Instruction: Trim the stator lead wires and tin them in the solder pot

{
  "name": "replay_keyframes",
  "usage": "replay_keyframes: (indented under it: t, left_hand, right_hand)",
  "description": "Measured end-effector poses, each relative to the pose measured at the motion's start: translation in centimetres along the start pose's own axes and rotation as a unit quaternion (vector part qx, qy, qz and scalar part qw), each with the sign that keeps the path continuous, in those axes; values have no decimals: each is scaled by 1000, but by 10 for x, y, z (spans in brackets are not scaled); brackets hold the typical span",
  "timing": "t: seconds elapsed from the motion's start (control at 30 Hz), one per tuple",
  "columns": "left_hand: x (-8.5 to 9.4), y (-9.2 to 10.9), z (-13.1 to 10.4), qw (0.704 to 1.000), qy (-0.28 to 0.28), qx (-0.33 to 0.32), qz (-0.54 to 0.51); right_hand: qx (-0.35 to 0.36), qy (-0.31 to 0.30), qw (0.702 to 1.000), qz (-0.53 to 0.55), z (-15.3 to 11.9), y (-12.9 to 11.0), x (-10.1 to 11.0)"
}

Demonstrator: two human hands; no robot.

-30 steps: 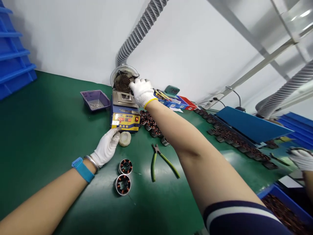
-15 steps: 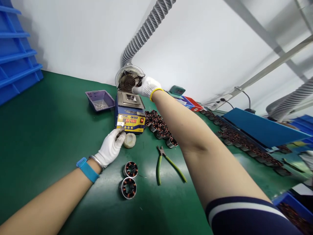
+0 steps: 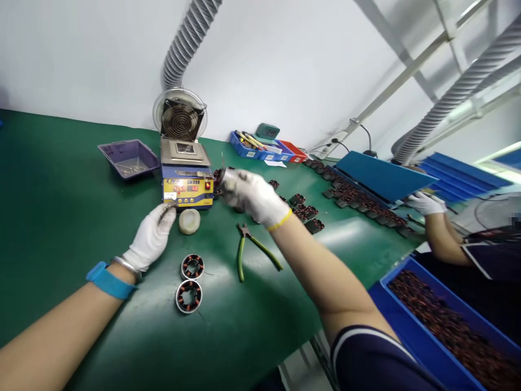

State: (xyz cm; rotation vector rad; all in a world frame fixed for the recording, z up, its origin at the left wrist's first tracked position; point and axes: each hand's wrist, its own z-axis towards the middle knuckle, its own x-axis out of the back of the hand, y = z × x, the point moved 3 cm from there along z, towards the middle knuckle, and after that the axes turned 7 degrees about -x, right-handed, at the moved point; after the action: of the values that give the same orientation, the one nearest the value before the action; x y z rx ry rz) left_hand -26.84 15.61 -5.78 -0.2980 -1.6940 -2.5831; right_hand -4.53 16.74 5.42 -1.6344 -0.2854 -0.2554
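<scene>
My right hand [image 3: 256,198], in a white glove, is closed around a wound motor stator [image 3: 220,178] with a thin wire sticking up. It is to the right of the solder pot [image 3: 186,163] and blurred by motion. My left hand [image 3: 152,236], also gloved, is pinched at the pot's lower front edge; whatever its darkened fingertips hold is too small to make out. A small round whitish cup [image 3: 189,221] stands just right of those fingers. Nearer me, two stators lie almost touching, a far one [image 3: 192,266] and a near one [image 3: 189,296]. Green-handled cutters [image 3: 255,247] lie spread to their right.
A purple tray [image 3: 129,157] with wire scraps is left of the pot. Several stators [image 3: 305,210] stand beyond my right hand. Behind are small blue bins [image 3: 246,149]. At right, a co-worker's gloved hand [image 3: 426,203] is near a blue panel; a blue crate [image 3: 448,331] holds many dark parts.
My right hand has drawn back from above the solder pot to its right side, bringing the stator. My left hand stays by the pot's front. The view has swung right, revealing the co-worker.
</scene>
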Motion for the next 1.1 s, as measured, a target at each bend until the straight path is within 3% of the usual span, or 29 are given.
replay_keyframes:
  t: [0.1,0.17,0.23,0.33,0.43,0.7,0.8,0.87,0.9,0.97,1.03,1.1]
  left_hand:
    - [0,-4,-1,1000,-5,18,-5]
    - [1,-7,-2,999,-5,40,-5]
    - [4,-7,-3,999,8,52,10]
    - [7,-3,-3,997,33,57,33]
    - [8,1,-4,995,46,85,15]
    - [11,-11,-3,994,32,106,-4]
    - [11,-13,-2,994,31,107,-8]
    - [12,-12,-2,993,55,107,-18]
    - [13,-11,-1,991,73,108,-24]
    - [12,-10,-1,988,109,107,-32]
    - [11,-9,1,985,131,103,-41]
    - [9,-8,2,984,144,94,-54]
  right_hand:
    - [-43,-27,998,41,-60,54,-15]
    - [-42,-59,997,-23,-85,78,-27]
    - [35,-79,985,-147,-97,90,-35]
    - [213,-120,924,-294,-101,93,-39]
    - [268,-146,894,-328,-103,97,-27]
    - [181,-72,933,-302,-143,111,20]
    - [91,85,951,-284,-141,115,47]
    - [-4,175,925,-337,-136,118,65]
    - [-45,176,908,-378,-133,119,70]
    - [-95,107,879,-455,-128,122,73]
    - [-103,31,863,-493,-128,126,71]
    - [-100,3,859,-502,-132,131,73]
